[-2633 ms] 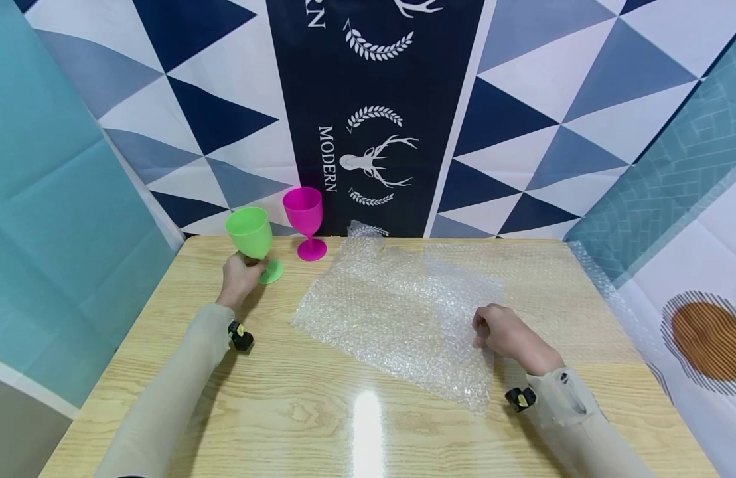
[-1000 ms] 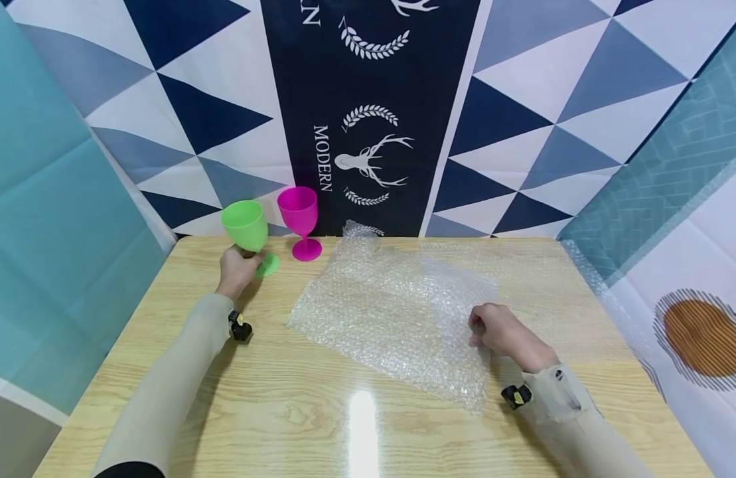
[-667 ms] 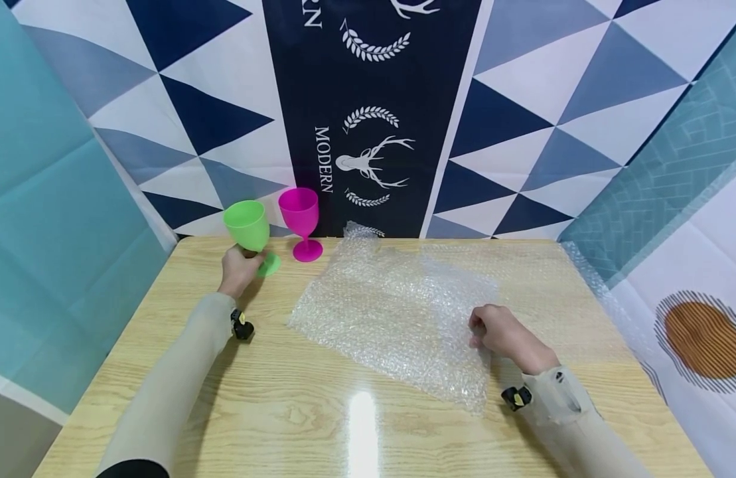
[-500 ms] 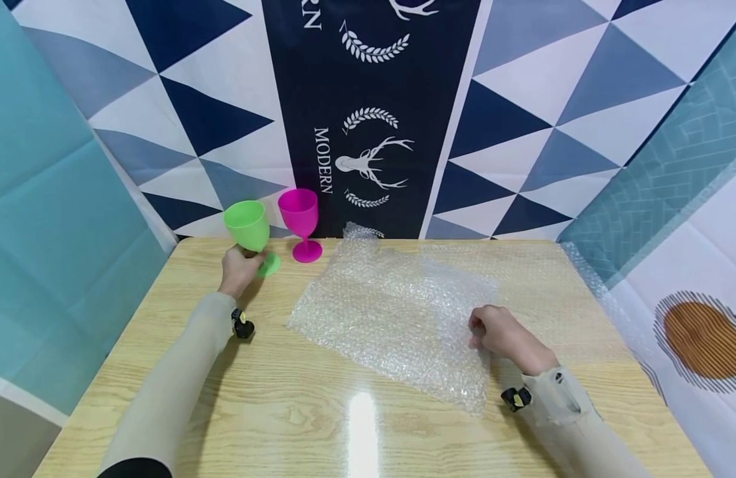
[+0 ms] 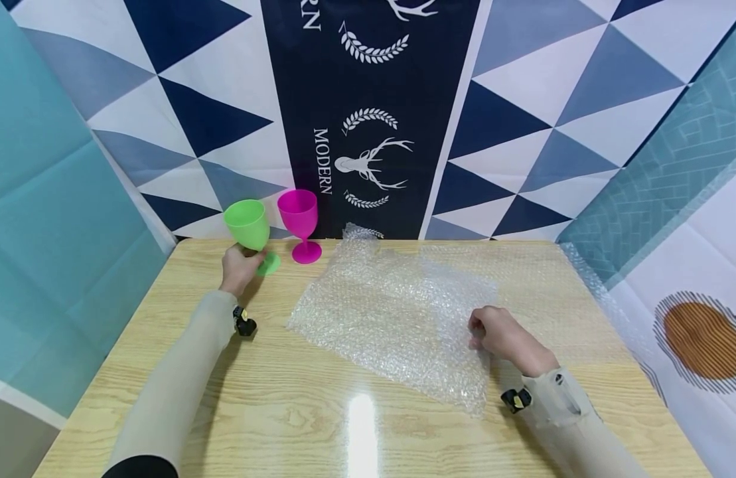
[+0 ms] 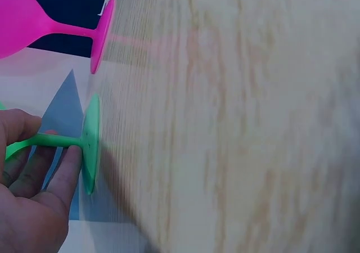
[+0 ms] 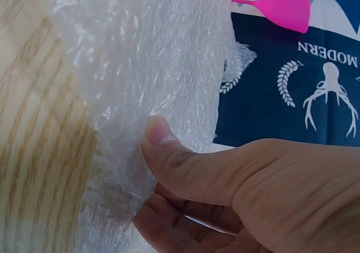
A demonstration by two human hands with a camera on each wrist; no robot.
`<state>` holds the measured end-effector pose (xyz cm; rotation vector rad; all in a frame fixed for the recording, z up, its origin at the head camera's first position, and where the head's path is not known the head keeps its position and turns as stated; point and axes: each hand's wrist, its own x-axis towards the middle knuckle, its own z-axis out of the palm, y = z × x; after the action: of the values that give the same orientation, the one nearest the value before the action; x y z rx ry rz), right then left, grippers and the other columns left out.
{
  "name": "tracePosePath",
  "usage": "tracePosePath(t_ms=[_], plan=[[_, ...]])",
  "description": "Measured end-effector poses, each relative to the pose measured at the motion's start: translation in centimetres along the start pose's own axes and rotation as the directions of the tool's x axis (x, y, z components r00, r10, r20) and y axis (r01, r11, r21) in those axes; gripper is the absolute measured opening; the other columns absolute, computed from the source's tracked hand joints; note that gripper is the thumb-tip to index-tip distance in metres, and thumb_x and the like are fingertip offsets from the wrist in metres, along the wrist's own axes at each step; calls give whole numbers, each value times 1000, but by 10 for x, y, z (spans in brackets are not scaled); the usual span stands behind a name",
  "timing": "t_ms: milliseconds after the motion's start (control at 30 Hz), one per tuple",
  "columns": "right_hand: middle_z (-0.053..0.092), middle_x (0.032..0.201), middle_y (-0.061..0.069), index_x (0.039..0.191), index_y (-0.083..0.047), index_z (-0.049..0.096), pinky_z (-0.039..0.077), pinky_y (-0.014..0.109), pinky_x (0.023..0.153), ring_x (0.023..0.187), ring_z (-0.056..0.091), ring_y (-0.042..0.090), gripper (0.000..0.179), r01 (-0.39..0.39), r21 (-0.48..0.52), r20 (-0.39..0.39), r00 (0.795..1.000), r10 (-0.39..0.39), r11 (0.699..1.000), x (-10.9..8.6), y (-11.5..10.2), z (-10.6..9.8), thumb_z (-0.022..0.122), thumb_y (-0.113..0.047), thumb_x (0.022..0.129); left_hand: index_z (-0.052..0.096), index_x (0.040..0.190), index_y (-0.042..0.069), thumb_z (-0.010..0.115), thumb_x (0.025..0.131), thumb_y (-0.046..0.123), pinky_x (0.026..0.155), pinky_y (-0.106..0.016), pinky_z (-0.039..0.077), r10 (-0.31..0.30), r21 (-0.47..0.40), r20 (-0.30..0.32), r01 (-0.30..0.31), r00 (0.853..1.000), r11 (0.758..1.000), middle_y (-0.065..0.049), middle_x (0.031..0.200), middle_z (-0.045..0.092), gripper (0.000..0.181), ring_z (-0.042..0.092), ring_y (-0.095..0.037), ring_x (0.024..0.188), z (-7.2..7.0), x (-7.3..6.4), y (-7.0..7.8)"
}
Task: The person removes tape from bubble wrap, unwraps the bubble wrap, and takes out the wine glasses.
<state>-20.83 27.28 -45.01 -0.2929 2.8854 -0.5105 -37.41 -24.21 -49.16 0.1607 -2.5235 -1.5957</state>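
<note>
A light green plastic goblet (image 5: pixel 248 227) is at the back left of the table. My left hand (image 5: pixel 239 269) grips it by the stem, thumb on one side and fingers curled under the other, as the left wrist view shows. Close to its right stands a magenta goblet (image 5: pixel 299 214), upright and untouched. At the right, my right hand (image 5: pixel 506 337) pinches the near right edge of a sheet of bubble wrap (image 5: pixel 385 318) between thumb and curled fingers. In the right wrist view the wrap (image 7: pixel 163 56) rises crinkled beside the thumb.
Another layer of bubble wrap (image 5: pixel 553 299) covers the right back of the wooden table (image 5: pixel 272 411) and runs up over its right edge. A patterned cloth (image 5: pixel 368 79) hangs right behind the back edge. Teal cloth (image 5: pixel 63 199) hangs along the left side.
Since the oldest frame, my left hand has shifted the green goblet slightly toward the back. My right hand stays on the wrap's edge. The head view has shifted a little.
</note>
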Motion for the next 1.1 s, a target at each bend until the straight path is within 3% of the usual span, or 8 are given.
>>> tracePosePath(t_ms=[633,1100], plan=[[64,85,7,91,-2,68,50,34,66,76,54,20,17,-19,-8,9,1000,19,1000,0,-2,-1,82,-2,83,60,127,-2,67,97,16,104,-50,51,-25,21,39,24,999,999,-24,129,63,36,58,-35,120,4,5,5],[64,86,7,90,-4,68,50,35,67,76,55,20,19,7,-15,-2,1000,-7,1000,-1,-1,-1,85,-4,82,63,120,-1,67,96,17,97,-42,52,-16,55,15,16,1000,998,-21,119,66,31,58,-29,106,12,10,7]])
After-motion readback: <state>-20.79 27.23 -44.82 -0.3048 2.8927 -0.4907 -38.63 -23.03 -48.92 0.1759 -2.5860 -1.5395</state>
